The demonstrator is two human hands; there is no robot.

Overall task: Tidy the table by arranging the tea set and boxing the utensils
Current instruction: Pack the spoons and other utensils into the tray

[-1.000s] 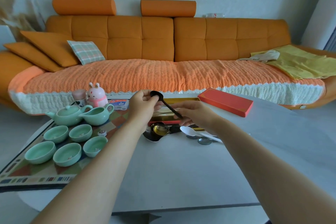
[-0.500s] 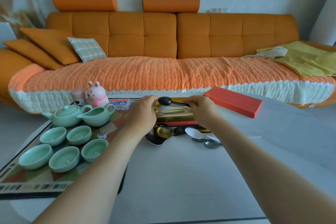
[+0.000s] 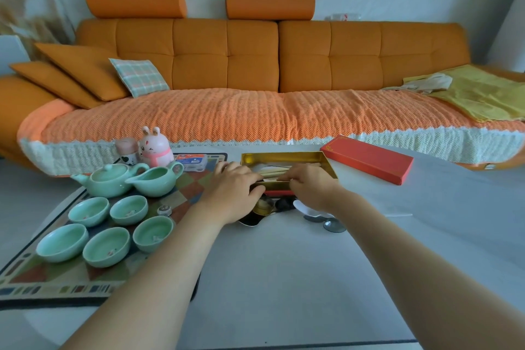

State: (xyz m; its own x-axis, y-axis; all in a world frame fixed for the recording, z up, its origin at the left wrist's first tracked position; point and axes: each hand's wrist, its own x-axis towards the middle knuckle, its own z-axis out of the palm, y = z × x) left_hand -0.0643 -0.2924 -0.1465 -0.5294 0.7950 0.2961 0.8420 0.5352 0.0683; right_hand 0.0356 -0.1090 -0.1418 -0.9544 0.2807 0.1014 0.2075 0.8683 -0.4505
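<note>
An open gold-lined box [image 3: 284,156] lies at the table's far middle, pale chopsticks [image 3: 277,170] inside. My left hand [image 3: 233,193] and right hand [image 3: 309,187] reach over its near wall, fingers curled round a black spoon that shows only as a dark strip [image 3: 257,183] between them. The box's red lid [image 3: 366,159] lies to the right. Loose spoons lie just in front of the box: a gold one [image 3: 262,207], a white one [image 3: 305,207], a metal one [image 3: 333,226]. A green teapot [image 3: 109,182], pitcher [image 3: 154,182] and several green cups [image 3: 89,210] stand on a patterned mat [image 3: 42,278] at left.
A pink rabbit figurine [image 3: 154,148], a small jar [image 3: 127,150] and a blue packet [image 3: 190,161] stand at the mat's far edge. An orange sofa [image 3: 255,122] runs behind the white table [image 3: 284,278]. A tiny round lid [image 3: 164,210] lies among the cups.
Both hands have carried the black spoon from chest height forward and down into the gold box; it was tilted and is now level, mostly hidden under my fingers.
</note>
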